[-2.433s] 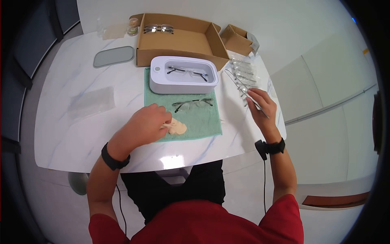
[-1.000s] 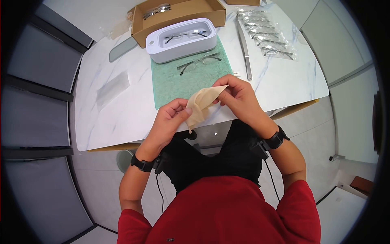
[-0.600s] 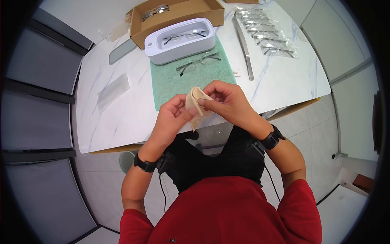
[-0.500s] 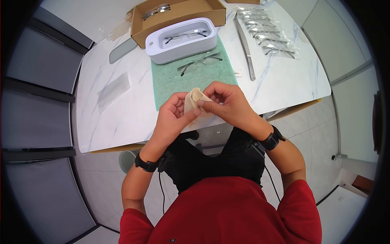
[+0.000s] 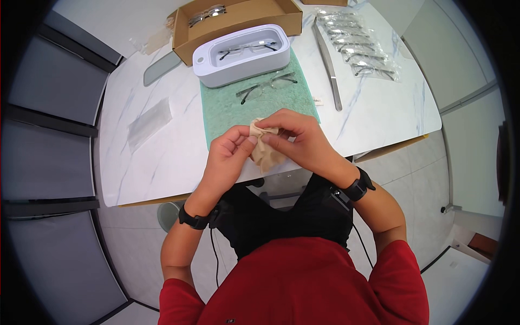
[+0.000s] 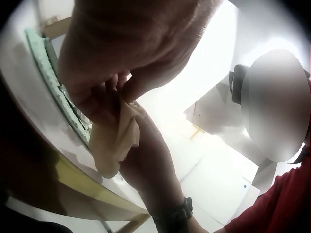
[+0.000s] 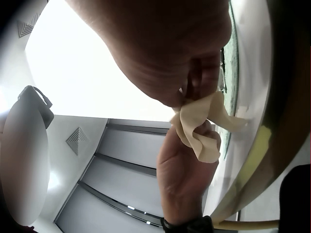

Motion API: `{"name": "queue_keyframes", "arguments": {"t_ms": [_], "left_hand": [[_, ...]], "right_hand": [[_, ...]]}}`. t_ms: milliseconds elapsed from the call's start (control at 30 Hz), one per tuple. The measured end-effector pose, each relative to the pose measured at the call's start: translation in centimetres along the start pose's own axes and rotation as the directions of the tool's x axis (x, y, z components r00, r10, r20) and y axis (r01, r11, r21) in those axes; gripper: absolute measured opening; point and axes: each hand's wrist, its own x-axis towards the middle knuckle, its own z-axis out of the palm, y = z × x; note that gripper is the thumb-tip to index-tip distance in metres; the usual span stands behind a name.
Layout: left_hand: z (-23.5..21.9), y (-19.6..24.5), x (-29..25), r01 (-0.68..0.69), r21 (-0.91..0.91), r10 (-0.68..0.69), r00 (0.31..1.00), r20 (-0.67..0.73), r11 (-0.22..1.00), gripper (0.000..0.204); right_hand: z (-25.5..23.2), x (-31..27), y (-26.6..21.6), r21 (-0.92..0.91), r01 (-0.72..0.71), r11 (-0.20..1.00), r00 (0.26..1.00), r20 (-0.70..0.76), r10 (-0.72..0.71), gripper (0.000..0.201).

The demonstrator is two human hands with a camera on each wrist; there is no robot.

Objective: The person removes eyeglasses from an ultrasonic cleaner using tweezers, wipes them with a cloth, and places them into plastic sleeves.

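Observation:
Over the table's front edge, both hands hold a soft beige cloth (image 5: 266, 157), gathered at its top and hanging in folds. My left hand (image 5: 223, 157) pinches its left side between thumb and fingers. From the right, my right hand (image 5: 303, 136) pinches the upper part, fingertips close to the left thumb. In the right wrist view the cloth (image 7: 197, 119) has a curled, loose lower end. Beyond the hands, a pair of glasses (image 5: 265, 85) lies on a green towel (image 5: 227, 116). Long metal tweezers (image 5: 328, 67) rest on the table right of the towel.
A white cleaner tub (image 5: 233, 73) with glasses inside stands on the towel's far end. Behind is a cardboard box (image 5: 254, 24) with glasses. Several bagged glasses (image 5: 360, 46) lie right; a grey lid (image 5: 161, 69) and clear bag (image 5: 150, 123) lie left.
The right hand has put the tweezers down on the table and joined the left at the cloth. The cloth has come off the towel toward the body, was spread, and is now bunched.

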Motion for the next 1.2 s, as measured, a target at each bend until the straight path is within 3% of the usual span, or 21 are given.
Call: {"name": "queue_keyframes", "arguments": {"t_ms": [133, 200, 233, 300, 333, 367, 433, 567, 633, 1067, 1167, 1200], "left_hand": [[0.0, 1.5, 0.6, -0.014, 0.036, 0.013, 0.999, 0.035, 0.999, 0.025], [-0.2, 2.4, 1.1, -0.111, 0.265, 0.106, 0.994, 0.035, 0.958, 0.030], [-0.4, 3.0, 1.5, -0.111, 0.271, 0.106, 0.994, 0.035, 0.956, 0.030], [-1.1, 4.1, 2.6, -0.192, 0.663, 0.248, 0.969, 0.009, 0.724, 0.033], [-1.5, 4.0, 3.4, -0.177, 0.733, 0.278, 0.961, -0.017, 0.657, 0.033], [-1.9, 3.9, 4.2, -0.178, 0.737, 0.279, 0.960, -0.014, 0.652, 0.033], [-2.8, 3.4, 5.7, -0.206, 0.881, 0.361, 0.932, 0.043, 0.426, 0.029], [-3.0, 2.5, 8.0, -0.204, 0.927, 0.375, 0.924, 0.076, 0.315, 0.025], [-2.9, 2.0, 8.7, -0.227, 0.952, 0.385, 0.913, 0.135, 0.205, 0.025], [-1.7, 2.7, 10.0, -0.250, 0.960, 0.376, 0.907, 0.188, 0.123, 0.024], [-1.5, 3.1, 9.8, -0.313, 0.938, 0.418, 0.879, 0.228, 0.147, 0.020], [-1.2, 3.3, 9.6, -0.295, 0.915, 0.409, 0.897, 0.167, 0.273, 0.017]], "right_hand": [[-0.3, 0.5, 0.6, 0.050, -0.067, 0.997, 0.995, -0.071, 0.070, 0.029], [-0.3, 0.8, 1.4, 0.393, -0.116, 0.912, 0.963, -0.182, 0.201, 0.023], [-0.6, 1.0, 1.6, 0.397, -0.112, 0.911, 0.963, -0.183, 0.198, 0.023], [-1.6, 1.4, 2.3, 0.500, -0.127, 0.857, 0.911, -0.284, 0.300, 0.018], [-2.1, 1.3, 3.1, 0.545, -0.150, 0.825, 0.893, -0.284, 0.350, 0.017], [-2.2, 1.3, 3.5, 0.548, -0.144, 0.824, 0.893, -0.286, 0.347, 0.017], [-2.4, 1.1, 3.6, 0.578, -0.176, 0.797, 0.882, -0.267, 0.388, 0.016], [-2.0, 0.9, 2.8, 0.636, -0.126, 0.762, 0.891, -0.266, 0.369, 0.015], [-2.0, 0.7, 3.1, 0.574, -0.156, 0.804, 0.911, -0.231, 0.341, 0.016], [-2.4, 0.5, 2.6, 0.524, -0.125, 0.843, 0.934, -0.225, 0.278, 0.014], [-2.4, 0.5, 2.6, 0.518, -0.128, 0.846, 0.936, -0.218, 0.275, 0.014], [-2.3, 0.5, 2.7, 0.520, -0.115, 0.846, 0.934, -0.234, 0.270, 0.014]]}}
